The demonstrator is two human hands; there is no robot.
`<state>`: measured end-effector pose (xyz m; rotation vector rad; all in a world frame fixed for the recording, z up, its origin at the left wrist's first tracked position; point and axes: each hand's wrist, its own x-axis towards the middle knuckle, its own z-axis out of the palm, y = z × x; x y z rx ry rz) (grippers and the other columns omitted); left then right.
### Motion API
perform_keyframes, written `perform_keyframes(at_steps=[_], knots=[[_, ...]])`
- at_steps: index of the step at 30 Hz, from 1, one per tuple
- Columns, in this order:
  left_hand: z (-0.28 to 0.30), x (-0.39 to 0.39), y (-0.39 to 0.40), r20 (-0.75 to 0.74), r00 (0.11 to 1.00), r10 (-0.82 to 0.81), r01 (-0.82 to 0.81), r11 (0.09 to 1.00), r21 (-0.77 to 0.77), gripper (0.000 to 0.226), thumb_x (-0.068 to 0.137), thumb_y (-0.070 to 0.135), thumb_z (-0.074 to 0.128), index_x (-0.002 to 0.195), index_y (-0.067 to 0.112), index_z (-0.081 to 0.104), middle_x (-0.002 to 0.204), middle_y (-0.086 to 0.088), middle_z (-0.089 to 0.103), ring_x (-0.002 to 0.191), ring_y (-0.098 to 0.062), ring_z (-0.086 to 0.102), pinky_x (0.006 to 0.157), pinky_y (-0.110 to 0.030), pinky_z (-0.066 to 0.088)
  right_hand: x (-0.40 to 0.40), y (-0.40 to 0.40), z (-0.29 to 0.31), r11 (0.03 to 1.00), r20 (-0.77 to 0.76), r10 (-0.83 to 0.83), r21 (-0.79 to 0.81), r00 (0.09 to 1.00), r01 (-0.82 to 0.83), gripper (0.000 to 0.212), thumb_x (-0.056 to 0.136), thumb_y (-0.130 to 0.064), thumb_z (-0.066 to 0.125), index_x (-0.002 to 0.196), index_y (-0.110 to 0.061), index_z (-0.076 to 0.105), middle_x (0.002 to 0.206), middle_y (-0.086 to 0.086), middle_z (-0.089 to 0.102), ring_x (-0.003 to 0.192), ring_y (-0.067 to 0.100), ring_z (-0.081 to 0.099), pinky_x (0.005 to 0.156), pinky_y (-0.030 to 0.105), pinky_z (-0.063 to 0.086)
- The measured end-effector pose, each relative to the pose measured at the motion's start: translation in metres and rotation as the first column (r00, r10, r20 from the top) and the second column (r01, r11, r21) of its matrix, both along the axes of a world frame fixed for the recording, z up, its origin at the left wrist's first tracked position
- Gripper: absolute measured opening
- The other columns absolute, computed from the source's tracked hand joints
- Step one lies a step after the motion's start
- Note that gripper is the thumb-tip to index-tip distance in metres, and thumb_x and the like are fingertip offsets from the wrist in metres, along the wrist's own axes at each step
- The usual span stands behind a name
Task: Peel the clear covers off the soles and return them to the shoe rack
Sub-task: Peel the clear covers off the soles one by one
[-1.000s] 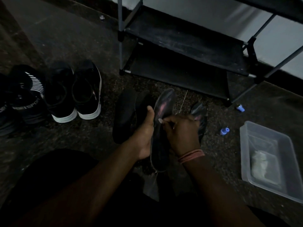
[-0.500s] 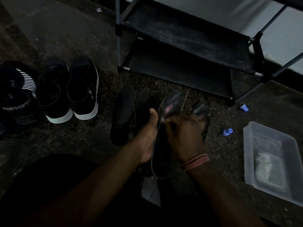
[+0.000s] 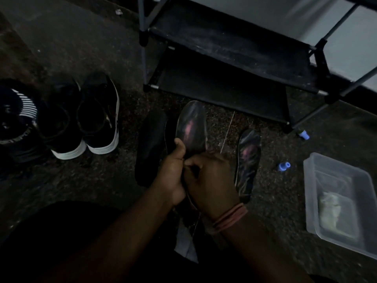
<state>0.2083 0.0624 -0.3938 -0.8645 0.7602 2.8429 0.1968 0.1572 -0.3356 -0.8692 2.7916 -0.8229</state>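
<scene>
Both hands hold one sole above the dark floor, just in front of the shoe rack. The left hand grips it along its left edge, thumb laid on the glossy face. The right hand is curled tight at the sole's mid-length, fingertips apparently pinching at the edge of the clear cover (the pinch point itself is hidden in shadow, so whether film is already lifted cannot be told).

Orientation: the long axis runs away from the person, the rounded toe end pointing up towards the rack and the heel end buried between the wrists. A second sole, equally shiny, lies flat on the floor just to the right, roughly parallel. A dark insole-shaped piece lies on the floor to the left.

Handling judgement: the sole looks light and flexible, liable to bow if gripped only at one end; support at the waist seems sound. The film is probably thin, clingy and prone to tearing, best started at an edge or corner and drawn along the length.

A clear plastic tub sits well to the right.
</scene>
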Motion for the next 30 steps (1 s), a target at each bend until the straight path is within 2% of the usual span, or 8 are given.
perform_keyframes(at_steps=[3,9,14,18,22,25,28,30], knots=[[0.006,0.001,0.004,-0.033,0.998,-0.044,0.045,0.999,0.028,0.073,0.100,0.062,0.037,0.142,0.006,0.057,0.135,-0.014,0.066,0.124,-0.027,0.063,0.103,-0.040,0.049,-0.022,0.018,-0.003,0.987,-0.149,-0.101,0.106,0.984,0.117,0.023,0.084,-0.044,0.055,0.080,-0.029,0.072,0.082,-0.009,0.072,0.084,0.022,0.064,0.083,0.042,0.043],[0.012,0.001,0.007,-0.042,0.995,-0.087,0.087,0.996,0.004,0.068,0.101,0.062,0.035,0.137,0.010,0.061,0.133,-0.013,0.068,0.121,-0.025,0.066,0.104,-0.042,0.049,-0.036,0.033,-0.006,0.953,-0.219,-0.259,0.101,0.941,0.286,0.017,0.085,-0.026,0.055,0.078,-0.023,0.070,0.082,-0.004,0.070,0.084,0.028,0.061,0.079,0.040,0.044],[0.011,-0.001,-0.004,-0.032,0.999,-0.011,0.010,1.000,-0.007,0.065,0.100,0.061,0.041,0.141,0.013,0.059,0.133,-0.012,0.067,0.125,-0.028,0.063,0.103,-0.044,0.049,-0.037,0.029,0.007,0.929,-0.286,-0.370,-0.143,0.884,0.342,0.008,0.092,-0.030,0.060,0.090,-0.030,0.068,0.095,-0.011,0.070,0.091,0.022,0.061,0.085,0.046,0.045],[0.004,-0.003,-0.003,-0.041,0.998,-0.037,0.035,0.999,-0.030,0.066,0.100,0.063,0.040,0.140,0.015,0.060,0.139,-0.011,0.064,0.130,-0.026,0.060,0.110,-0.045,0.044,-0.032,0.020,0.009,0.849,0.129,-0.245,-0.450,0.961,0.277,0.005,0.095,-0.017,0.062,0.093,-0.019,0.066,0.089,-0.007,0.069,0.086,0.009,0.066,0.080,0.033,0.055],[0.008,-0.006,-0.006,-0.060,0.998,-0.016,0.022,0.994,0.104,0.065,0.104,0.058,0.033,0.111,0.012,0.079,0.116,-0.007,0.076,0.102,-0.018,0.074,0.093,-0.037,0.051,-0.036,0.018,0.009,0.838,0.509,-0.043,-0.450,0.860,0.308,0.007,0.096,-0.009,0.060,0.093,-0.010,0.066,0.085,0.006,0.073,0.072,0.015,0.066,0.067,0.030,0.054],[0.009,-0.006,-0.007,-0.024,0.999,-0.025,0.026,0.999,0.031,0.071,0.104,0.059,0.033,0.140,0.003,0.058,0.125,-0.013,0.069,0.118,-0.028,0.064,0.109,-0.044,0.046,-0.040,0.030,-0.004,0.960,0.226,-0.098,-0.234,0.969,0.152,0.014,0.089,-0.009,0.068,0.090,-0.023,0.069,0.097,-0.003,0.070,0.087,-0.003,0.062,0.083,0.022,0.052],[0.009,-0.005,-0.004,-0.012,0.999,-0.039,0.040,0.999,0.023,0.068,0.104,0.058,0.036,0.142,0.005,0.057,0.127,-0.015,0.069,0.123,-0.031,0.062,0.113,-0.046,0.042,-0.037,0.029,-0.003,0.976,0.054,-0.112,-0.181,0.992,0.120,0.029,0.083,-0.006,0.072,0.105,-0.026,0.069,0.108,-0.001,0.061,0.094,-0.011,0.054,0.089,0.005,0.042],[0.010,-0.005,-0.003,-0.014,0.999,-0.034,0.034,0.999,0.019,0.062,0.105,0.055,0.038,0.137,0.008,0.061,0.131,-0.015,0.068,0.125,-0.030,0.062,0.108,-0.045,0.046,-0.036,0.025,0.000,0.974,0.010,-0.094,-0.205,0.995,0.094,0.035,0.083,-0.003,0.069,0.114,-0.020,0.067,0.111,-0.001,0.062,0.099,-0.002,0.058,0.092,0.020,0.050]])
